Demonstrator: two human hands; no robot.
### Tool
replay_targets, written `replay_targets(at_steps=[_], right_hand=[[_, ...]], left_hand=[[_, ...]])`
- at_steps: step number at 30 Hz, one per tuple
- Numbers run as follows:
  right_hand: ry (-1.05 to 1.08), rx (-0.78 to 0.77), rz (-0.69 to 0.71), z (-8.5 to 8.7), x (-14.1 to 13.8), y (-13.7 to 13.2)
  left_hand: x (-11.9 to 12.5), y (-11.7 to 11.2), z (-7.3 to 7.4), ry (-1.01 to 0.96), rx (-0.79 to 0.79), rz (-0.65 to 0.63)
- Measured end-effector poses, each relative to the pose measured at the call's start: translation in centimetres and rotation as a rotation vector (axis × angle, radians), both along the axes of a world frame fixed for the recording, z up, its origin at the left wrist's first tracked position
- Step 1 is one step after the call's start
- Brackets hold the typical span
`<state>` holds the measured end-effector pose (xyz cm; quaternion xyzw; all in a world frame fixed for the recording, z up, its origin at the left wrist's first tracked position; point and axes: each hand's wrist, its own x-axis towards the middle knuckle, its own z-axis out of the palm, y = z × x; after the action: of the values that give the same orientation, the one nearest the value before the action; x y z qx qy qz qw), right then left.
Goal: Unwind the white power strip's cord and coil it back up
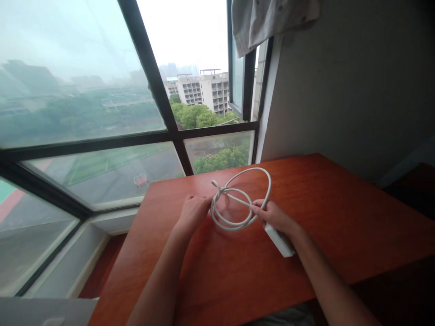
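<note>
A thick white cable (234, 226) is gathered in loose loops above the wooden table, with crossed strands at its upper left. On the left side of the loops, my left hand (196, 209) is closed on the cable, its fingertips partly hidden behind the hand. My right hand (272, 214) pinches the right side of the loops between thumb and fingers. A white rectangular block (279, 241), perhaps a power strip, shows below my right palm and wrist. How it joins the cable is hidden by the hand.
The reddish-brown table (217, 280) ends at a window with dark frames (102, 146). One window pane (239, 77) stands open, with cloth (268, 22) hanging above. A grey wall (340, 90) rises behind the table on the right.
</note>
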<state>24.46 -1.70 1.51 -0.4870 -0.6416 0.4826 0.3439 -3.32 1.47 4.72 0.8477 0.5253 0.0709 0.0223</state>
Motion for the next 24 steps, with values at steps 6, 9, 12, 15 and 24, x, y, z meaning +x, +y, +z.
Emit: replay_targets(at_steps=[6, 9, 12, 15, 24], right_hand=[[-0.345, 0.072, 0.168, 1.2, 2.3, -0.6], [-0.508, 0.153, 0.229, 1.7, 5.5, -0.9], [-0.637, 0.180, 0.173, 2.0, 9.5, -0.8], [-0.722, 0.169, 0.025, 1.9, 14.3, -0.1], [-0.682, 0.143, -0.519, 2.4, 23.0, 3.0]], left_hand=[[-0.9, 0.6, -0.9, 0.089, 0.044, 0.064], [-1.6, 1.1, -1.2, 0.077, 0.064, 0.085], [-2.4, 1.5, -1.2, 0.070, 0.064, 0.108], [-3.3, 1.8, -1.0, 0.043, 0.067, 0.132], [-4.8, 1.9, -1.1, 0.062, 0.149, 0.331]])
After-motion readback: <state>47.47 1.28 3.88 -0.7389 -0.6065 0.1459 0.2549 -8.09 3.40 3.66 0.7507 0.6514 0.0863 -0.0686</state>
